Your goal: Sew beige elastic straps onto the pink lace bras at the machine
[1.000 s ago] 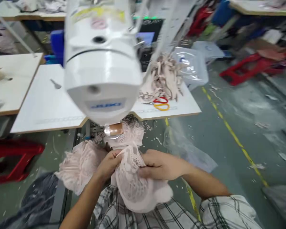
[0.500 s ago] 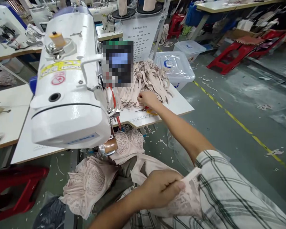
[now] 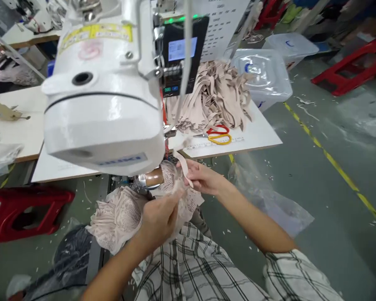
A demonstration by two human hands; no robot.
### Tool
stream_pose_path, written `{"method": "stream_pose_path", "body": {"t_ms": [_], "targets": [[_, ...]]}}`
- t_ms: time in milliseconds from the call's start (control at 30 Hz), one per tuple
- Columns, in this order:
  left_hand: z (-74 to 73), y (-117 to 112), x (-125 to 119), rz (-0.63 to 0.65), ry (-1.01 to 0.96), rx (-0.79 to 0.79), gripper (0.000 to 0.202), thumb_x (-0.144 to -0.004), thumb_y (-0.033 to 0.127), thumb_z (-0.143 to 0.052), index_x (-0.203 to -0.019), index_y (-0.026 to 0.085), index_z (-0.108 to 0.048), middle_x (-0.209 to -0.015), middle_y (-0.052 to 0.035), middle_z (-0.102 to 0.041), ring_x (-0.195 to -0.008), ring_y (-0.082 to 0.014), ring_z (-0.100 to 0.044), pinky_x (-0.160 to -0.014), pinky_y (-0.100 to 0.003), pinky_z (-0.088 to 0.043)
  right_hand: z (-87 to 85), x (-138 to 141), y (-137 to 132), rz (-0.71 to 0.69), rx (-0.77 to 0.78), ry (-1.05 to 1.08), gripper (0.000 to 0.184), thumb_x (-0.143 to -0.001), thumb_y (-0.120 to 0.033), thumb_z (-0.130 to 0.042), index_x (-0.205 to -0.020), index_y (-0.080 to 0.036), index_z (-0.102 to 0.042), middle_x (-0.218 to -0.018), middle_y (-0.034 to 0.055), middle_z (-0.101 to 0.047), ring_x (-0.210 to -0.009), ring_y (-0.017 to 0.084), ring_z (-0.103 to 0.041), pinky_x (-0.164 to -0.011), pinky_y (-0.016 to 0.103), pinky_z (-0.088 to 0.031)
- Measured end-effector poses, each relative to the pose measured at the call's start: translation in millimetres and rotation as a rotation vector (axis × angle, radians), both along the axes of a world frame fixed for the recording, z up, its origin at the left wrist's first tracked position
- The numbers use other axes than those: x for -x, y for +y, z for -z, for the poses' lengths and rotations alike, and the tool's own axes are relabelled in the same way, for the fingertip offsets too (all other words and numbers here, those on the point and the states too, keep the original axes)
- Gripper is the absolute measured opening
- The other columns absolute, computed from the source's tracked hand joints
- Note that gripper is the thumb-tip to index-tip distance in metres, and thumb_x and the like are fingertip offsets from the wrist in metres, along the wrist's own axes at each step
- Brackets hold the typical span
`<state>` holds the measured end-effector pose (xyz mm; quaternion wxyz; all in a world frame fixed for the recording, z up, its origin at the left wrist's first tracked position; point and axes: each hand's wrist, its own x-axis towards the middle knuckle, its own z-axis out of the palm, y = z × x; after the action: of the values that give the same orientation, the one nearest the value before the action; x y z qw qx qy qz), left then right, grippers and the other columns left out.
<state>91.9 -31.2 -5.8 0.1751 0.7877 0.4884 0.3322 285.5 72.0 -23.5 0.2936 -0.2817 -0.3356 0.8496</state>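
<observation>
My left hand (image 3: 161, 215) is closed on the edge of a pale pink lace bra (image 3: 188, 204), just in front of the sewing machine's end. My right hand (image 3: 203, 176) holds a narrow beige fabric strap (image 3: 183, 165) by its lower part, close to the bra and my left fingers. More pink lace bra cups (image 3: 120, 217) lie bunched to the left, under the machine's arm. The white sewing machine (image 3: 103, 125) stands right above both hands, its brown and metal lower arm (image 3: 152, 177) touching or near the lace.
On the white table (image 3: 263, 133) lie a heap of beige straps (image 3: 219, 96) and scissors (image 3: 219, 136) with red and yellow handles. Clear plastic bins (image 3: 263, 73) stand beyond the table. Red stools (image 3: 28, 213) are at the left and far right (image 3: 354, 65).
My right hand has come from the strap heap down to the machine with a strap. My left hand has carried the bra forward and left to meet it. The view has shifted.
</observation>
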Motion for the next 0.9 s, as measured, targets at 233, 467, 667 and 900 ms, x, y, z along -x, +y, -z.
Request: {"method": "stream_pose_path", "body": {"t_ms": [233, 467, 667, 900], "targets": [[-27.6, 13, 45, -0.322, 0.392, 0.120, 0.042, -0.098, 0.021, -0.039, -0.132, 0.017, -0.062, -0.067, -0.0036, -0.068, -0.054, -0.0144, -0.055, -0.052, -0.024, -0.033, 3.8, 33, -15, 0.201, -0.328, -0.233, 0.028, -0.088, -0.046, -0.066, -0.089, -0.018, -0.068, -0.081, 0.0030, -0.069, -0.066, 0.010, -0.062, -0.060, 0.020, -0.052], [-25.8, 15, 63, -0.164, 0.098, 0.417, 0.046, -0.100, 0.037, -0.042, -0.144, 0.024, -0.051, -0.085, -0.0038, -0.074, -0.051, -0.0122, -0.054, -0.057, -0.022, -0.043, -7.7, 45, 3, 0.193, -0.424, -0.346, 0.023, -0.085, -0.042, -0.070, -0.080, -0.019, -0.069, -0.051, -0.0053, -0.051, -0.046, 0.009, -0.043, -0.048, 0.023, -0.039], [-16.1, 16, 69, -0.122, -0.085, 0.497, 0.050, -0.099, 0.042, -0.046, -0.146, 0.023, -0.048, -0.086, -0.0039, -0.074, -0.057, -0.0146, -0.059, -0.061, -0.024, -0.050, -13.8, 48, 16, 0.198, -0.616, -0.549, 0.032, -0.090, -0.041, -0.060, -0.067, -0.020, -0.064, -0.048, -0.0045, -0.047, -0.045, 0.010, -0.042, -0.048, 0.025, -0.037], [-25.6, 11, 54, -0.225, -0.284, 0.507, 0.035, -0.097, 0.033, -0.051, -0.127, 0.022, -0.066, -0.115, -0.0069, -0.073, -0.085, -0.0187, -0.069, -0.069, -0.026, -0.056, -8.5, 63, 30, 0.369, -0.953, -0.593, 0.018, -0.084, -0.039, -0.066, -0.086, -0.022, -0.071, -0.106, 0.0066, -0.065, -0.098, 0.023, -0.060, -0.089, 0.038, -0.050]]}}
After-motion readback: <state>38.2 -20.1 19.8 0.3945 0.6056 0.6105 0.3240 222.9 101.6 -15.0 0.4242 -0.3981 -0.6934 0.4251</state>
